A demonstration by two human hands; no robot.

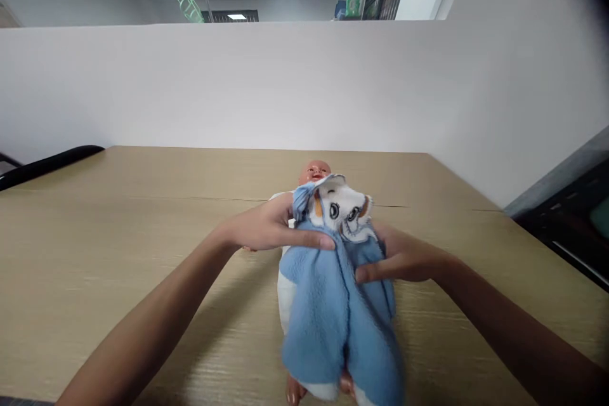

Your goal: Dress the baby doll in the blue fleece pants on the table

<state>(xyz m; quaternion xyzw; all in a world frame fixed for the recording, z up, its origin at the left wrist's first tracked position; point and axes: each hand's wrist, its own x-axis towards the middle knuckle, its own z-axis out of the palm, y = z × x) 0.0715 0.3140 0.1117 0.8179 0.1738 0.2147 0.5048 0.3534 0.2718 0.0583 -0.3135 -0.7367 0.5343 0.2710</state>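
A baby doll (314, 170) lies on its back on the wooden table, its head away from me and its feet at the near edge. Over its body I hold a fleecy blue garment with legs, a pair of baby overalls (318, 304), with a white bib (340, 206) showing a cartoon animal face. My left hand (278, 228) grips the overalls at the upper left, thumb across the front. On the right side, my right hand (404, 254) pinches the fabric, its other fingers hidden behind the cloth. White clothing on the doll shows at the left.
The wooden table (143, 254) stretches to a white partition wall (228, 82) at the back. A black chair edge (57, 162) is at the far left. Dark equipment (571, 203) stands beyond the table's right side.
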